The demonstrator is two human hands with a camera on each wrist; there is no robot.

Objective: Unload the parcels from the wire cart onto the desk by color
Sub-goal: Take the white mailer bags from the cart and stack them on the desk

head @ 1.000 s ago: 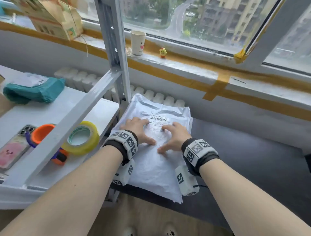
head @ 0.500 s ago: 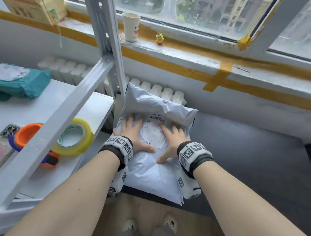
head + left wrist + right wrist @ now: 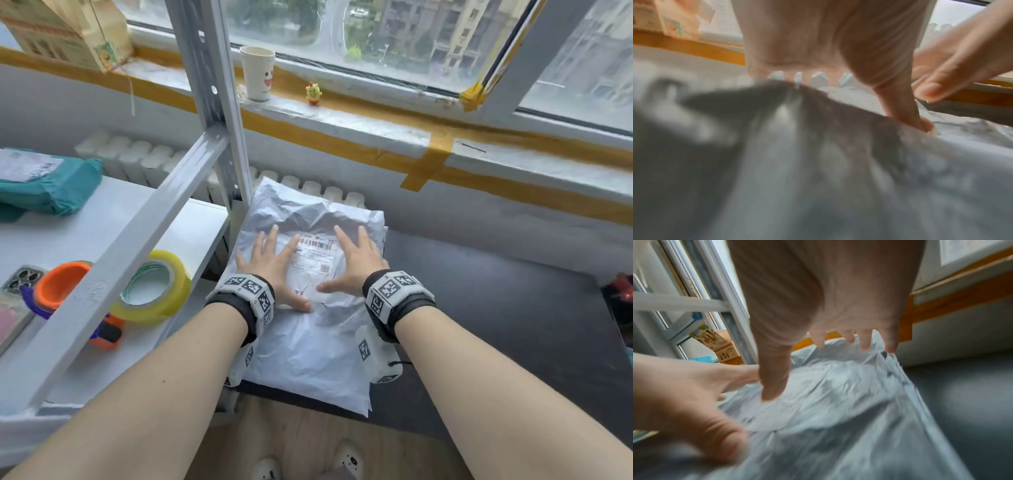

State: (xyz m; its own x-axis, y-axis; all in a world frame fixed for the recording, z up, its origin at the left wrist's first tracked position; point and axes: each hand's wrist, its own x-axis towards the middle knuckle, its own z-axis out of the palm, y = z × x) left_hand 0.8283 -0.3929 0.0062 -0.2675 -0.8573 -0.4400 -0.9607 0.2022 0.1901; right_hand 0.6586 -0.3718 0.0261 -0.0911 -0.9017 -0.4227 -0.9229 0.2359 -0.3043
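Observation:
A white plastic mailer parcel with a barcode label lies on the dark desk, beside the metal rack post. My left hand lies flat on its left half, fingers straight and spread. On the right half my right hand presses the same way. The left wrist view shows the crumpled white parcel under my palm, thumb tip touching it. From the right wrist view the white parcel sits under straight fingers. A teal parcel rests on the white shelf at far left.
On the white shelf lie a yellow tape roll, an orange tape dispenser and a phone. A grey rack post rises beside the parcel. A paper cup and a small yellow toy stand on the windowsill.
Both hands slid a little forward over the white parcel and their fingers spread flatter. The raised far flap of the parcel now lies lower.

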